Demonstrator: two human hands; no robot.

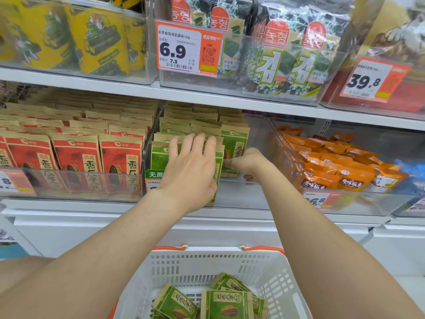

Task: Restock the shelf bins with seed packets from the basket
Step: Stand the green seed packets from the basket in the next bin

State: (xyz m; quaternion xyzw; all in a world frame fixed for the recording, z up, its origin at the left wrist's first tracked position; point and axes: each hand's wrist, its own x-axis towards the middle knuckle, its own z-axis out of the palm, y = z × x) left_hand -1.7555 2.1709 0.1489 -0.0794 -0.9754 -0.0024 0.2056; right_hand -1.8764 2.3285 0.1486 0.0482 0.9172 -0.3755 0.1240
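**Both hands in the green packet bin**

At frame centre, the left hand (pixel 190 166) lies flat with straight, slightly spread fingers pressing on the front row of green seed packets (pixel 234 143) standing in the clear middle bin (pixel 241 194). It grasps nothing.

Just right of it, the right hand (pixel 248 164) has a clenched grip. Its thumb and curled fingers seem to pinch the right edge of the front packet (pixel 220 153), though the fingertips are turned away and hard to make out.

The left palm covers most of that packet's face, and the wrist hides part of the bin's price label (pixel 154 178).

At the bottom centre, the white basket (pixel 218 252) holds more loose packets (pixel 227 305), cut off by the lower frame edge.
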